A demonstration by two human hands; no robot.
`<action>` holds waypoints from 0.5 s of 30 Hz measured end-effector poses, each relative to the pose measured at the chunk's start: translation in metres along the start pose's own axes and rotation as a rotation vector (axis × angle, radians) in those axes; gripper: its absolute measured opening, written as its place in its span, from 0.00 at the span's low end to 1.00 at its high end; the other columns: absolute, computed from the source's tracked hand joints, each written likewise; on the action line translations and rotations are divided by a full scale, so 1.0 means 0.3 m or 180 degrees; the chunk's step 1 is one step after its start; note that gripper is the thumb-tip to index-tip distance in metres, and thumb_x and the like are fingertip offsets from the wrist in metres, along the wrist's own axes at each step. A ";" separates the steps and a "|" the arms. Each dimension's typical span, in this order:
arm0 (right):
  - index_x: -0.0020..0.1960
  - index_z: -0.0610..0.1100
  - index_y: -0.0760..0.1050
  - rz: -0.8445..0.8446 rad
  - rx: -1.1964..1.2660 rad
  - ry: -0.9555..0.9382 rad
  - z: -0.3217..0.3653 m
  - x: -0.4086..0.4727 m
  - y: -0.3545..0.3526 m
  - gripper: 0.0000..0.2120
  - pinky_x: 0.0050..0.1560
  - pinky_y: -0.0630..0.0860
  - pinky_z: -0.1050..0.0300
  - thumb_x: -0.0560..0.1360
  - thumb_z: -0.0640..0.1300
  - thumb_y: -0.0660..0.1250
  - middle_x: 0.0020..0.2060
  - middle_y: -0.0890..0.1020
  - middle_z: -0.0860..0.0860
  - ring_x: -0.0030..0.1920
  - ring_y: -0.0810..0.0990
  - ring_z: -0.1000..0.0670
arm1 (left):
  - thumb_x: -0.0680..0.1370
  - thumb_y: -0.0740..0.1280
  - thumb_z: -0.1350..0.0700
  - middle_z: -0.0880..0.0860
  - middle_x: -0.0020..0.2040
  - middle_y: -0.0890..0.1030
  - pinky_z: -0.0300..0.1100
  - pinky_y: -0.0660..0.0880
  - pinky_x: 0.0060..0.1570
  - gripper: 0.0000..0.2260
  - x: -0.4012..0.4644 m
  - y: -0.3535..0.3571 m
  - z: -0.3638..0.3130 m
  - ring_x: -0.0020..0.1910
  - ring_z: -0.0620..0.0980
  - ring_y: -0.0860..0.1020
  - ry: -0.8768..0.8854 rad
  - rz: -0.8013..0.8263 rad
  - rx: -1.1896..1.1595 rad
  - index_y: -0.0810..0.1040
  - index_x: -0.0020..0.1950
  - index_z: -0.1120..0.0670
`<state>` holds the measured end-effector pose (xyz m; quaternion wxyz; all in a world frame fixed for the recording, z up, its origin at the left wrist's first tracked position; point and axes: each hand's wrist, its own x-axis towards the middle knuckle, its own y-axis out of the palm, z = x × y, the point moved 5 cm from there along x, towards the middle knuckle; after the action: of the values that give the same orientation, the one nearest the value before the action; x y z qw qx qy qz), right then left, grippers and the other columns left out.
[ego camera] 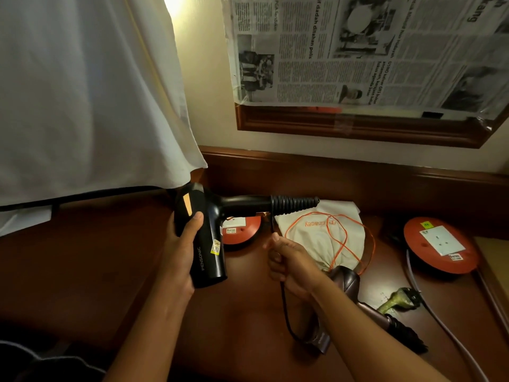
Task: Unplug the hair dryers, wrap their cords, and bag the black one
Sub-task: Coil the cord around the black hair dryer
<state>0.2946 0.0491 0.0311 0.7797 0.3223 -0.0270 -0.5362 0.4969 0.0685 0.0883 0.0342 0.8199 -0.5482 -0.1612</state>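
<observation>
My left hand [180,252] grips the barrel of the black hair dryer [205,235], held above the desk with its handle pointing right. Its black cord [283,304] drops from the ribbed handle end and passes through my right hand [286,264], which is closed around it. A white drawstring bag [319,235] with orange strings lies behind my right hand. A brown hair dryer [347,282] lies on the desk under my right forearm, partly hidden. A green plug [396,300] rests to its right.
Two orange extension reels stand on the dark wooden desk [110,257]: one [239,230] behind the black dryer, one [440,245] with a white socket at the right. A grey cable [440,321] runs from the right reel. White cloth hangs at left.
</observation>
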 end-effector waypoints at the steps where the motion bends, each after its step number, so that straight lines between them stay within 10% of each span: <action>1: 0.46 0.40 0.77 0.0023 0.0103 0.0040 0.000 0.004 -0.004 0.13 0.25 0.59 0.62 0.79 0.47 0.58 0.29 0.65 0.51 0.27 0.60 0.54 | 0.66 0.75 0.43 0.63 0.59 0.79 0.66 0.75 0.54 0.26 0.000 0.001 0.002 0.55 0.69 0.78 -0.0025 0.0025 0.0013 0.74 0.63 0.41; 7: 0.46 0.39 0.73 0.0093 0.0098 -0.0027 0.076 0.040 -0.045 0.07 0.27 0.63 0.63 0.77 0.36 0.57 0.30 0.70 0.52 0.27 0.63 0.56 | 0.67 0.73 0.45 0.64 0.57 0.80 0.55 0.78 0.42 0.26 -0.001 0.010 -0.012 0.47 0.64 0.80 -0.0155 0.0183 0.0100 0.73 0.63 0.43; 15: 0.42 0.38 0.75 -0.0467 -0.2435 0.0160 0.235 0.051 -0.158 0.07 0.20 0.60 0.65 0.77 0.39 0.64 0.21 0.67 0.55 0.20 0.64 0.58 | 0.65 0.75 0.43 0.65 0.56 0.80 0.57 0.78 0.45 0.26 0.010 0.030 -0.042 0.47 0.65 0.81 -0.0167 0.0442 0.0480 0.74 0.61 0.42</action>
<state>0.2351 -0.0076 0.0570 0.8035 0.0224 0.2170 -0.5538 0.4938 0.0607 0.1015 -0.0309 0.7757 -0.6150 -0.1383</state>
